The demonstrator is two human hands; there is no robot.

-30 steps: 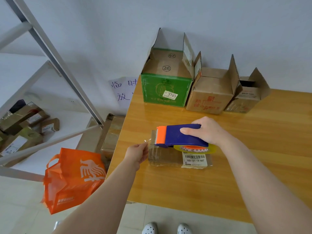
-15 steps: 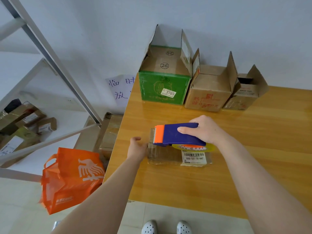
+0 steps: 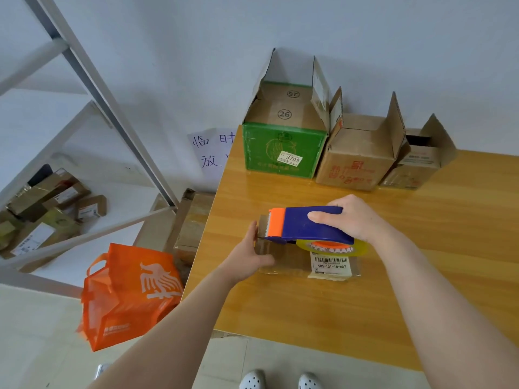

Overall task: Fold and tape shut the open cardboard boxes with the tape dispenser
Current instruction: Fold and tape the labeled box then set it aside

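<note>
A small flat cardboard box (image 3: 292,259) with a barcode label lies on the wooden table (image 3: 351,304) near its left edge. My right hand (image 3: 354,217) grips the blue and orange tape dispenser (image 3: 306,226), which rests on top of the box with its orange blade end at the box's left end. My left hand (image 3: 247,254) presses flat against the box's left end, thumb laid along the front side. At the back against the wall stand three open boxes: a green one (image 3: 283,153), a brown one (image 3: 356,161) and a smaller brown one (image 3: 415,167).
The table's left edge runs just beside my left hand. Below it on the floor sit an orange bag (image 3: 132,293) and taped cartons (image 3: 191,226). A metal shelf frame (image 3: 92,88) with several parcels stands at the left. My shoes show at the bottom.
My left hand let go of the pinched tape end and moved right onto the box's left end, now pressing it. The dispenser in my right hand has stayed nearly in place.
</note>
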